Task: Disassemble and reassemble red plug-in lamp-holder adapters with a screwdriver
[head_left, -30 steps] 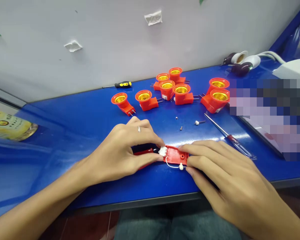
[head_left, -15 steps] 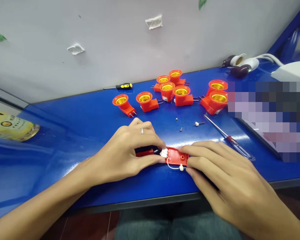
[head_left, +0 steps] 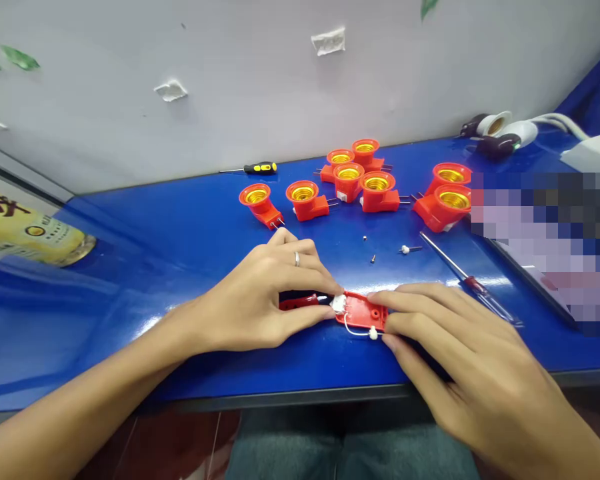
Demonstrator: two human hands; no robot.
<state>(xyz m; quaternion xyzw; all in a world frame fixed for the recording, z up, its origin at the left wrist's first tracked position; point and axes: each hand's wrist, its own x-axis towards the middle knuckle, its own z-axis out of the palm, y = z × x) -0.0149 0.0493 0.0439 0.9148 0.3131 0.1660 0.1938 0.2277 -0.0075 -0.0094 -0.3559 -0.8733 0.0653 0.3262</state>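
A red plastic half-shell of a lamp holder [head_left: 363, 310] lies open side up on the blue bench. In its left end sits a white switch [head_left: 339, 305], from which a white wire [head_left: 353, 331] leads to a white collar [head_left: 373, 333] at the right. My left hand [head_left: 275, 290], ring on one finger, pinches the switch end between thumb and fingertips. Below its arched palm shows part of a red-handled tool [head_left: 300, 303]. My right hand [head_left: 460, 353] has one fingertip on the shell's far edge; its thumb and another finger pinch the metal plug pin beyond the collar, mostly hidden.
Several red lamp holders [head_left: 377, 190] stand behind my hands. A clear-handled screwdriver [head_left: 473, 283], two small screws [head_left: 373, 259] and a loose pin with a white collar [head_left: 405, 249] lie nearer. A yellow-black screwdriver [head_left: 260, 168] lies by the wall, a yellow package [head_left: 35, 230] left.
The camera view has shifted, so the whole scene sits slightly further right. Both hands keep nearly the same hold on the shell, switch and pin.
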